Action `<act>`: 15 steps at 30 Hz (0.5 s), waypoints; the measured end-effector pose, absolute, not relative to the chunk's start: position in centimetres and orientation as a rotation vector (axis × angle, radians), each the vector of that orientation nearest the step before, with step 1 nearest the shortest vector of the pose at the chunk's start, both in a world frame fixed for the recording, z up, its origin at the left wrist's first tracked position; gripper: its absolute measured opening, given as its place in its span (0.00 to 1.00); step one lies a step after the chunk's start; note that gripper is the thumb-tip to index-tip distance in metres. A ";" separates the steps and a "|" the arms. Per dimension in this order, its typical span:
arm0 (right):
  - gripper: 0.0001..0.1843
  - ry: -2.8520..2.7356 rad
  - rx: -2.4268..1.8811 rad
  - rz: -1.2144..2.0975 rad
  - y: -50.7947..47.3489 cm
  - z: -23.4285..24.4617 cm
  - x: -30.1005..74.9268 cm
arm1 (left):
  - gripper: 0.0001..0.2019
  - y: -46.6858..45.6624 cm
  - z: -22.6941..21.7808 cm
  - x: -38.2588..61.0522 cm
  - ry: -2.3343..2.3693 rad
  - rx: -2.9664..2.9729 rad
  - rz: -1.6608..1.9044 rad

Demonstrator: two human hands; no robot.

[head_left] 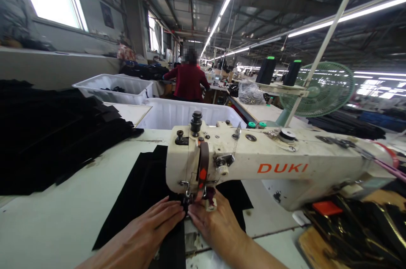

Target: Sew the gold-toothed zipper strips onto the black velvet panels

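Observation:
A cream DUKI sewing machine (279, 167) stands on the pale table (57, 218). A piece of black fabric (142, 188) lies under its needle and presser foot (189, 195). My left hand (152, 226) lies flat on the fabric, fingers stretched toward the needle. My right hand (215, 222) rests on the fabric just right of the needle, fingers together and pressing down by the presser foot. Neither hand grips anything I can make out.
A stack of black fabric pieces (53, 133) sits at the left. White plastic bins (184, 112) stand behind the machine. Thread cones (265, 70) and a green fan (323, 89) are at the right. A person in a red top (188, 80) works farther back. Dark material (355, 231) lies at lower right.

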State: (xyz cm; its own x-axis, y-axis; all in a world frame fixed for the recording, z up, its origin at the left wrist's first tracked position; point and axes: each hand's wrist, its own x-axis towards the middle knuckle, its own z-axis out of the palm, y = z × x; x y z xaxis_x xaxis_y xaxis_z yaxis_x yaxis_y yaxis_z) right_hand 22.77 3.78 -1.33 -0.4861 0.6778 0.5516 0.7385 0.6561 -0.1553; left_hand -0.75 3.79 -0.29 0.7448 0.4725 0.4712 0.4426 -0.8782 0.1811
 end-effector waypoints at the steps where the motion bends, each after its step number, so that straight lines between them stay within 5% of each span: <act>1: 0.05 -2.280 -1.087 -0.144 3.8 -1.3 22.8 | 0.40 4.0 -0.4 -0.8 0.746 2.881 0.810; 15: 0.06 -2.245 -0.995 -0.192 3.6 -1.6 22.8 | 0.35 4.6 0.6 -0.5 0.786 2.854 0.850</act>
State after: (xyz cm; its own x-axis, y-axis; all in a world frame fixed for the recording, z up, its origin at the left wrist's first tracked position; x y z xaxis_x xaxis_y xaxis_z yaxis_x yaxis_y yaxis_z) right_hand 22.78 3.60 -1.56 -0.4886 0.6057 0.6280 0.7036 0.6992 -0.1270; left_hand -0.49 4.59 0.58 0.7177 0.4898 0.4950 0.4556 -0.8679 0.1981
